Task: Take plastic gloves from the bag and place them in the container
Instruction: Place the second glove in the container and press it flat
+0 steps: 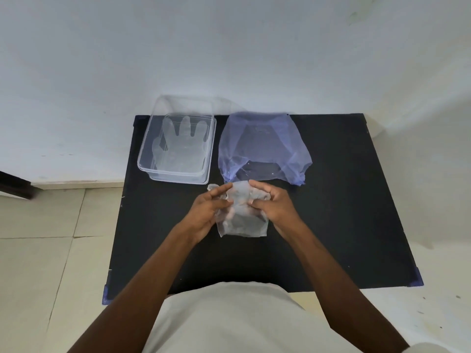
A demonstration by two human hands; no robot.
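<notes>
A clear plastic container [142, 166] stands at the back left of the black table, with a clear plastic glove [182, 141] lying flat inside it, fingers pointing away from me. A thin blue bag [265, 145] lies to its right, its mouth toward me. In front of the bag I hold a crumpled clear plastic glove [242, 225] above the table. My left hand [207, 212] pinches its left side and my right hand [271, 203] grips its upper right part. The glove's cuff hangs toward me.
The black table [344, 212] has blue corner guards at its near corners and stands against a white wall. Pale floor tiles lie on the left, with a dark edge of furniture [15, 187] at the far left.
</notes>
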